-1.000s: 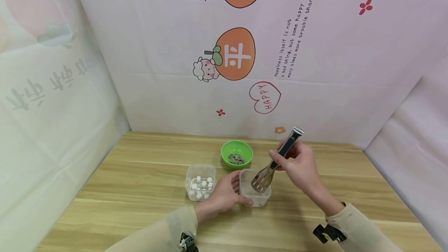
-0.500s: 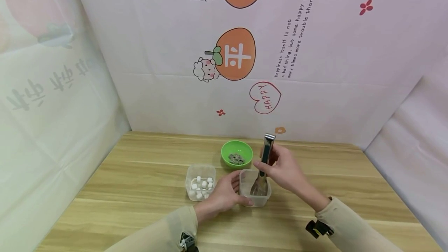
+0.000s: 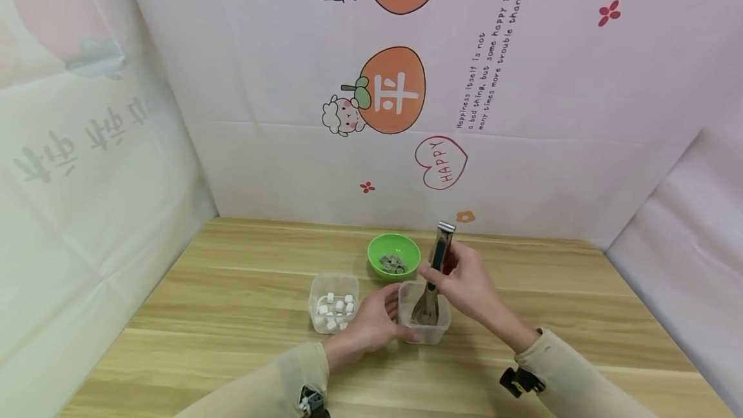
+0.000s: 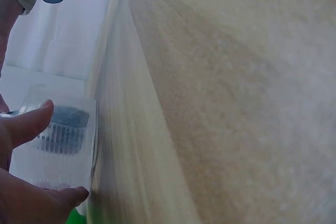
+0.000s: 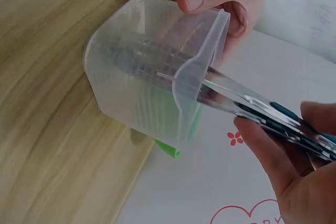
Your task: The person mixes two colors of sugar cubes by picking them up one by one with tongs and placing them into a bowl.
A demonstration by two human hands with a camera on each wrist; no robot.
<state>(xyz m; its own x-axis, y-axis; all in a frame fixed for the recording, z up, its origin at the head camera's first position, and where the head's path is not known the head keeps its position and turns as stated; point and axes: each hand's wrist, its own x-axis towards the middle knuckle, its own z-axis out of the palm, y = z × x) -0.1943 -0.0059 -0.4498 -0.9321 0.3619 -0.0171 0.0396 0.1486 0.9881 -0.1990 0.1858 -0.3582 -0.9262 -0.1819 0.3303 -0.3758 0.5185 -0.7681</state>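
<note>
My left hand (image 3: 371, 322) holds the left side of a clear plastic container (image 3: 434, 335), thumb at the front and fingers behind. In the left wrist view its thumb and a finger lie along the container's walls. Metal tongs (image 3: 439, 253) with dark grips are pinched between the thumb and fingers of my right hand (image 3: 464, 281). Their slotted heads (image 5: 152, 64) are down inside the container, close together, visible through the cloudy wall in the right wrist view. Whether anything lies between the heads I cannot tell.
Left of my left hand stands a second clear container (image 3: 333, 276) with several white cubes (image 3: 339, 306). Behind both, a green bowl (image 3: 400, 244) holds grey-brown pieces (image 3: 393, 264). The wooden table (image 3: 244, 289) meets a printed wall sheet (image 3: 278, 166) at the back.
My right hand has moved left and lowered the tongs from a slant over the container to nearly upright inside it. The tongs' heads have come closer together. My left hand stays put.
</note>
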